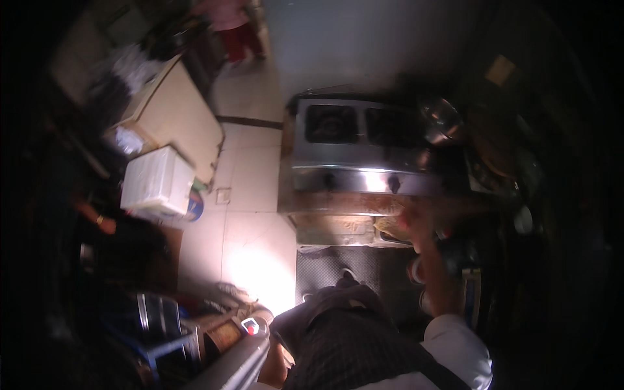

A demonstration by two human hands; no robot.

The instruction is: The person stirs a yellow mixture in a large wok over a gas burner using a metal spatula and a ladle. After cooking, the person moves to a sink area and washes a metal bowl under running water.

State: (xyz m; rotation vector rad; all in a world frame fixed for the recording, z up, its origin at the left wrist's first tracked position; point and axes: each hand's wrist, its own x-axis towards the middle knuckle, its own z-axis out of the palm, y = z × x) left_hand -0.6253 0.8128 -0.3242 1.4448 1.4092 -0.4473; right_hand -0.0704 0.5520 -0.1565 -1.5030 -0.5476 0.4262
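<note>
My right arm reaches forward along the right side of my dark apron (351, 344). My right hand (416, 226) is at the front edge of the steel two-burner gas stove (344, 156), beside a tray with something yellowish (390, 227) on the shelf below. The hand is blurred and dim; a reddish patch shows at its fingers, and I cannot make out a grip. Of my left arm only a strip of skin (274, 367) shows at the lower edge, beside a long grey object (237, 361). My left hand cannot be made out.
A shiny steel bowl (441, 120) stands at the stove's right end. At left are a white box (157, 181) and a beige cabinet (179, 117). Another person's hand (106, 225) shows at far left; someone in red trousers (240, 42) stands at the back. A blue-framed stand (156, 348) is lower left.
</note>
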